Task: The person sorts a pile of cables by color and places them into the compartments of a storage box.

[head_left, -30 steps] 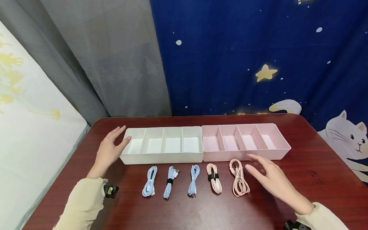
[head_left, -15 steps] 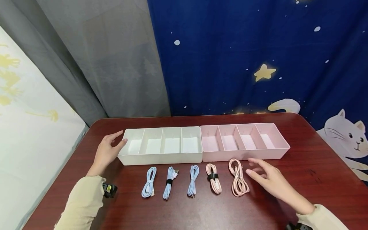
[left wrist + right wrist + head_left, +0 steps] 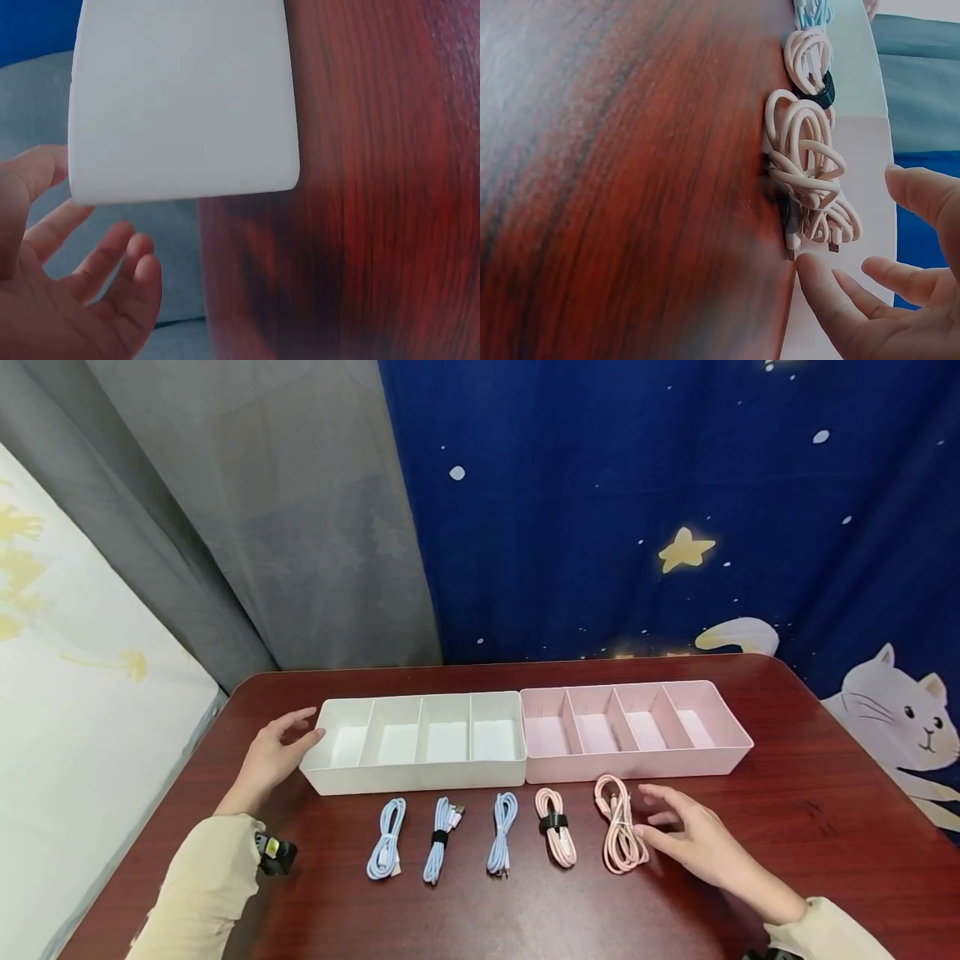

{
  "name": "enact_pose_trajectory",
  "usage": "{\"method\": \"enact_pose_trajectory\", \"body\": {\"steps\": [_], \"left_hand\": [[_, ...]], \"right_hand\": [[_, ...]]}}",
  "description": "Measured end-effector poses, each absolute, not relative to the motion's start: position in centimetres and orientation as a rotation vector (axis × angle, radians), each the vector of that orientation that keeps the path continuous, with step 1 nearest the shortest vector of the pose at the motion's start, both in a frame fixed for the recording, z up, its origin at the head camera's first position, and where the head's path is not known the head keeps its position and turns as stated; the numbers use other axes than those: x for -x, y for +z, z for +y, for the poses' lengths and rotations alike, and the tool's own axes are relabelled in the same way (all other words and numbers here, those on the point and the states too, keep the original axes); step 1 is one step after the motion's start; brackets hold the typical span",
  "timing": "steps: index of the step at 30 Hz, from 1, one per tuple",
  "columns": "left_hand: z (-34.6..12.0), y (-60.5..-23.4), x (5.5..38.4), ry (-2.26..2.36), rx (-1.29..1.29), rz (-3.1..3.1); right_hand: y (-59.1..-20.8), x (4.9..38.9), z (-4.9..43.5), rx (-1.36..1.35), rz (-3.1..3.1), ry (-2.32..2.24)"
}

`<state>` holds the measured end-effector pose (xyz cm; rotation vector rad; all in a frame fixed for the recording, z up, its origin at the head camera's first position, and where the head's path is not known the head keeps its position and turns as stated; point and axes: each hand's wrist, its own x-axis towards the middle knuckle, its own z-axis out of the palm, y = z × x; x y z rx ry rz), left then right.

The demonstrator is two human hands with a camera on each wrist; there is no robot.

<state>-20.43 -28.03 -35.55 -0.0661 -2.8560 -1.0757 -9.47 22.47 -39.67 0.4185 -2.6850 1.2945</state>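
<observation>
- Currently, any lettering on the cable plugs is too small to read; printed motifs on the navy-blue fabric curtain [image 3: 570, 543] include one yellow five-pointed star [image 3: 686, 550] and one white cat [image 3: 900, 714].
- Trays, quantity two: one long white plastic tray [image 3: 420, 777] and one long pale-pink plastic tray [image 3: 645, 767], short ends meeting, on the glossy red-brown wood-grain table [image 3: 495, 927]. Each has four compartments (three dividers apiece).
- Cables, quantity five: coiled bundles in one row along the near side of the trays, lying on the table.
- Light-blue cables, quantity three, left to right: plain light-blue cable [image 3: 386, 843]; strapped light-blue cable [image 3: 435, 862] with a silver plug showing; slim light-blue cable [image 3: 503, 831]. All lie before the white tray.
- Pale-pink cables, quantity two: strapped pale-pink cable [image 3: 560, 850], then loose-looped pale-pink cable [image 3: 624, 843], both before the pink tray.
- Black straps, quantity two: one per strapped cable.
- Left hand [image 3: 272, 758]: thumb and fingers spread, slightly bent, at the outer end of the white tray (contact cannot be told).
- Right hand [image 3: 697, 842]: thumb and fingers apart and relaxed, thumb tip just beside the loose-looped pale-pink cable; nothing is pinched.
</observation>
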Motion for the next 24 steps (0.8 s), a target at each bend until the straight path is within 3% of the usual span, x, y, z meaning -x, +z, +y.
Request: {"method": "enact_pose_trajectory", "body": {"steps": [24], "left_hand": [[-29.5, -36.5, 21.1, -1.215, 0.161, -2.889]], "right_hand": [[-40.1, 9.6, 22.2, -0.449, -2.703, 1.329]]}}
